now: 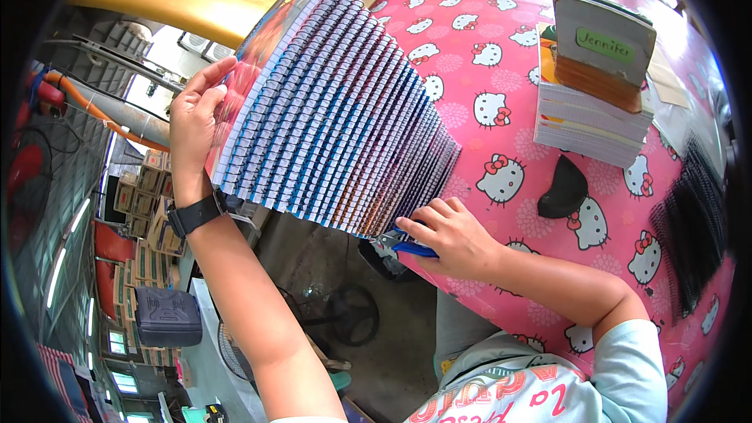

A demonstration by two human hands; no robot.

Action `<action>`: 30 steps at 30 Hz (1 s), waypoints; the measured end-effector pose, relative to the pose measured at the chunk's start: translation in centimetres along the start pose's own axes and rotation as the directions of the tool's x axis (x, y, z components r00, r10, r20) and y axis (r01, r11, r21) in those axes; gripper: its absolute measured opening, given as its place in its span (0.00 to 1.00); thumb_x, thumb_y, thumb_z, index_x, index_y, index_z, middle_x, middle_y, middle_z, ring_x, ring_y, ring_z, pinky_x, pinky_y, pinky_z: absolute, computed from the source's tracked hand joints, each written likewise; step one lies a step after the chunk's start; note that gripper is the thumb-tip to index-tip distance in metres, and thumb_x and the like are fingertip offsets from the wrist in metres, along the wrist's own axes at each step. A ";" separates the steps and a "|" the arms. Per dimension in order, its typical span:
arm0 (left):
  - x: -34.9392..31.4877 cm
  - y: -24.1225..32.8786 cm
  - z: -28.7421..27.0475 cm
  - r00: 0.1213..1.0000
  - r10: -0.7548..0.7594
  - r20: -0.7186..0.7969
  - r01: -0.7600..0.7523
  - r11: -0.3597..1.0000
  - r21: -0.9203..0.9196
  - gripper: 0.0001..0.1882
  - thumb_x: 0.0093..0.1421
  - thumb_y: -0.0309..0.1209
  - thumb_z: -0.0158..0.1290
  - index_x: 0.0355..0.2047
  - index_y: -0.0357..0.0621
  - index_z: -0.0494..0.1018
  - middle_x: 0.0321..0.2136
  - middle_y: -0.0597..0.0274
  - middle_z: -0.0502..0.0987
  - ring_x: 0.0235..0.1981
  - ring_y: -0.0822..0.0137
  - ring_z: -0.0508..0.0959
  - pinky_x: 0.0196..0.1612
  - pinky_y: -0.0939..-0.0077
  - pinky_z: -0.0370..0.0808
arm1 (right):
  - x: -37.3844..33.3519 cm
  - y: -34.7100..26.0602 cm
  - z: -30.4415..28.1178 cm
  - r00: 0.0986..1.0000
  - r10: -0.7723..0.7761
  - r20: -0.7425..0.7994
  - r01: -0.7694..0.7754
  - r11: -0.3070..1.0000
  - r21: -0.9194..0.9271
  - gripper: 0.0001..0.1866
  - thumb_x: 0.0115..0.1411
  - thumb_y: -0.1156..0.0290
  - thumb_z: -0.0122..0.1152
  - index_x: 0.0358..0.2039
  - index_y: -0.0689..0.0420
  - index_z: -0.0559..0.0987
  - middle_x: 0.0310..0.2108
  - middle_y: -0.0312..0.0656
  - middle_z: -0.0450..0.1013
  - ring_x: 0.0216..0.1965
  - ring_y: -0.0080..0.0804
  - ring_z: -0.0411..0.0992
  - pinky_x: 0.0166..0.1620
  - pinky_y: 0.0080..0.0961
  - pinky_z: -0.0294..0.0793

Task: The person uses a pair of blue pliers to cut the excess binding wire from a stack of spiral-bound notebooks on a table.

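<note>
A tall stack of spiral-bound notebooks (337, 125) leans over the table's left edge, its rows of wire coils facing me. My left hand (196, 113), with a black watch (196, 215) on the wrist, pinches the edge of the top notebook's reddish cover (247, 70) between thumb and fingers. At the lower corner of the stack, my right hand (454, 239) is closed around blue-handled pliers (415, 250). The pliers' metal jaws are against or very near the coil ends; contact cannot be made out.
A pink cat-patterned cloth (470, 0) covers the table. To the right stand a pile of thick books (587, 125) with an upright grey box (603, 39), a black curved piece (562, 188) and a bundle of black coils (689, 227). Beyond the left edge is a dark case (168, 317).
</note>
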State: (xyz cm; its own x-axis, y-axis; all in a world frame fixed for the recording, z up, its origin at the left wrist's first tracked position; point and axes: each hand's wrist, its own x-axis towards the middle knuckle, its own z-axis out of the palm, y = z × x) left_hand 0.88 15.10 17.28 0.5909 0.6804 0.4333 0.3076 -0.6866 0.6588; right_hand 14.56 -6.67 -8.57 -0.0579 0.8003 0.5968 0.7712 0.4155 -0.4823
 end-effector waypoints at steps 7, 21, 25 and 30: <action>0.2 -0.4 -0.1 1.000 0.027 0.001 -0.027 1.000 -0.012 0.19 0.56 0.21 0.42 0.47 0.32 0.72 0.44 0.56 0.76 0.40 0.73 0.75 0.46 0.80 0.71 | -0.4 0.9 0.5 0.920 0.205 0.335 -0.361 0.779 0.514 0.28 0.45 0.62 0.66 0.48 0.55 0.71 0.36 0.38 0.68 0.42 0.37 0.66 0.46 0.36 0.65; 0.1 -0.2 0.0 1.000 0.015 -0.001 -0.015 0.999 -0.037 0.19 0.56 0.21 0.41 0.48 0.31 0.71 0.44 0.55 0.75 0.41 0.72 0.75 0.47 0.79 0.71 | 0.2 0.7 -0.3 0.778 0.228 0.585 -0.621 0.413 0.666 0.20 0.54 0.58 0.60 0.39 0.63 0.77 0.26 0.47 0.76 0.28 0.35 0.75 0.35 0.30 0.73; -0.1 -0.2 0.0 1.000 -0.003 -0.001 0.003 0.998 -0.057 0.19 0.56 0.21 0.41 0.47 0.31 0.71 0.44 0.55 0.75 0.40 0.72 0.75 0.47 0.79 0.71 | -0.8 0.3 0.4 0.980 0.147 0.134 -0.175 0.958 0.227 0.22 0.51 0.59 0.62 0.44 0.56 0.75 0.33 0.40 0.73 0.37 0.36 0.71 0.41 0.31 0.68; -0.1 0.2 0.2 1.000 -0.015 -0.013 0.014 0.999 -0.052 0.18 0.56 0.21 0.42 0.47 0.31 0.71 0.43 0.55 0.75 0.40 0.72 0.75 0.47 0.79 0.71 | -0.7 0.5 0.1 0.999 -0.006 0.046 0.009 0.998 -0.061 0.22 0.51 0.61 0.63 0.45 0.56 0.74 0.33 0.39 0.71 0.37 0.33 0.69 0.42 0.30 0.67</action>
State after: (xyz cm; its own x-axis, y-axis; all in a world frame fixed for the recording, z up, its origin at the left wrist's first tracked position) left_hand 0.98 14.84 17.23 0.5764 0.6939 0.4317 0.2765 -0.6627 0.6960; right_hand 14.88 -7.02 -9.31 -0.0914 0.8168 0.5696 0.8077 0.3953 -0.4374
